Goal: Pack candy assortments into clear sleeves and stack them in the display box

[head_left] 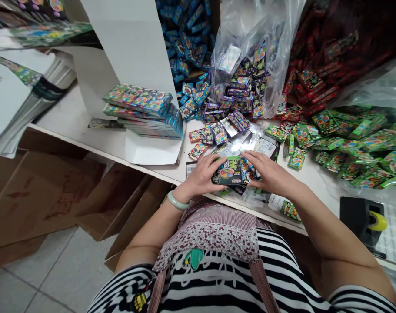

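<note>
My left hand (204, 174) grips the left end of a flat black-and-green printed carton (227, 171), thumb along its near edge and fingers along the far side. My right hand (267, 174) is closed around the right end, where a small blue printed box (247, 168) shows against the carton. Whether that box sits inside the carton or beside it, I cannot tell. Beyond my hands lie small purple boxes (220, 133), red boxes (198, 150) and shiny flat packaging (246, 141). A small green box (297, 158) lies right of my right hand.
A white open carton (152, 150) holds stacked printed packs (139, 100) at left. Blue boxes (188, 52), bagged purple boxes (243, 91), red boxes (318, 87) and green boxes (364, 143) lie behind. A tape dispenser (361, 221) stands right; cardboard boxes (38, 195) are below left.
</note>
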A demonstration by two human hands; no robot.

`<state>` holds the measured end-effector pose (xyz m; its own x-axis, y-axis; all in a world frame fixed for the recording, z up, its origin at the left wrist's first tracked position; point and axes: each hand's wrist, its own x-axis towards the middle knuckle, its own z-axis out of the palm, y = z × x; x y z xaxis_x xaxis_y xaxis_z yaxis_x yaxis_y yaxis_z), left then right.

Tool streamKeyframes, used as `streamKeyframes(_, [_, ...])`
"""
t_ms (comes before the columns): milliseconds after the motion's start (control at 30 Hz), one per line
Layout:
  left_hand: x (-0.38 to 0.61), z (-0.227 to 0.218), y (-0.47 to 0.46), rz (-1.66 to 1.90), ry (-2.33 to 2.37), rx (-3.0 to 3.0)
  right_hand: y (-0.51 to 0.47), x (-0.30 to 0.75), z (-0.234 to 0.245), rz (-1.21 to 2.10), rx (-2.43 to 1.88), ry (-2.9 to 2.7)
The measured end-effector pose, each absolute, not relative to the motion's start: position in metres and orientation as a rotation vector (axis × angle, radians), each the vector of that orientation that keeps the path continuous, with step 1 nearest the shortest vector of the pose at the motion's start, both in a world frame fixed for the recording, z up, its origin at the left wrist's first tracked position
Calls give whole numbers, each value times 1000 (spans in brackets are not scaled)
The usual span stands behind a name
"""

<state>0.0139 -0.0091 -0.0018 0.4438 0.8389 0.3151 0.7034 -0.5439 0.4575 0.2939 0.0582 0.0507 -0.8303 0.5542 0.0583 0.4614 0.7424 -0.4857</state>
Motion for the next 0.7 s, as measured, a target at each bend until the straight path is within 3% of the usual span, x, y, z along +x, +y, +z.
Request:
streamKeyframes(167, [14,-2,-9,732,1331,2448,54,294,50,589,-892,-2759])
streamKeyframes(400, [20,0,-6,757,1207,2492,55,295,54,709,-811,-2705])
streamKeyframes(700, [36,2,-12,976,1543,2365,38,285,36,797,-1096,-2219])
